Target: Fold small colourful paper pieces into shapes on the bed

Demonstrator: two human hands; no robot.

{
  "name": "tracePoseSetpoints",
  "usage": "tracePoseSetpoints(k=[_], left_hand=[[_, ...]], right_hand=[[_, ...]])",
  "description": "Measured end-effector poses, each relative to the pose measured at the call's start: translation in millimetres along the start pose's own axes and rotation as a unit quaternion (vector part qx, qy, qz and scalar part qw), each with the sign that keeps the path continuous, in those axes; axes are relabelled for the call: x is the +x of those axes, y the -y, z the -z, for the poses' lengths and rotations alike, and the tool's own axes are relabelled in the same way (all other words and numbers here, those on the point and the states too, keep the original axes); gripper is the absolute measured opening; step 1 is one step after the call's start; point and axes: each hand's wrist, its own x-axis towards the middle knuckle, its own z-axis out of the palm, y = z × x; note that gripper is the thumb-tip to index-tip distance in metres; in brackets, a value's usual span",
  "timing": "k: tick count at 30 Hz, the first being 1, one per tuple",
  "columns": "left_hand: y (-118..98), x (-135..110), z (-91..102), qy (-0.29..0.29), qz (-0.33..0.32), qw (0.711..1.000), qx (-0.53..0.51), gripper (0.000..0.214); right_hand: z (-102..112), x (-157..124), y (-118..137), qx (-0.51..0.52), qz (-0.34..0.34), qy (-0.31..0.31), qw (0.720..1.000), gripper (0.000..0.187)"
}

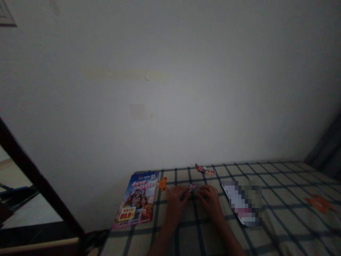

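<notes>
Between my two hands, on the checked cloth, is a small folded piece of printed paper (192, 187) in dark and pink tones. My left hand (176, 197) grips its left side with bent fingers. From the right, my right hand (209, 196) pinches the paper's other side, its fingertips close to the left ones. The fingers and dim light hide part of the paper's shape. A similar folded paper (205, 170) with a yellow and red printed end lies just beyond my hands.
A stack of printed flyers (138, 199) lies to the left. On the right rests a phone (234, 199), partly blurred out. The checked cloth (186, 227) bears orange figures and reaches a pale wall (202, 89). A dark slanted bar (39, 177) crosses the far left.
</notes>
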Motion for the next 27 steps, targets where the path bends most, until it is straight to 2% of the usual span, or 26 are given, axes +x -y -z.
tracePoseSetpoints(k=[3, 10, 15, 27], left_hand=[[-5.3, -0.4, -0.3, 0.018, 0.01, 1.0, -0.001, 0.024], [-12.2, -4.9, 1.0, 0.062, -0.013, 0.998, -0.022, 0.02], [-13.1, -5.8, 1.9, 0.093, -0.025, 0.994, -0.05, 0.02], [-10.1, -5.3, 0.5, 0.082, 0.0, 0.993, -0.087, 0.018]], right_hand=[[0.3, 0.3, 0.6, -0.001, -0.003, 0.007, 1.0, 0.031], [0.4, 1.2, 0.9, 0.014, -0.001, 0.024, 1.0, 0.029], [-1.7, -0.6, 0.6, 0.023, -0.001, 0.011, 1.0, 0.027], [0.7, -0.9, 4.2, 0.011, -0.046, 0.053, 0.997, 0.019]])
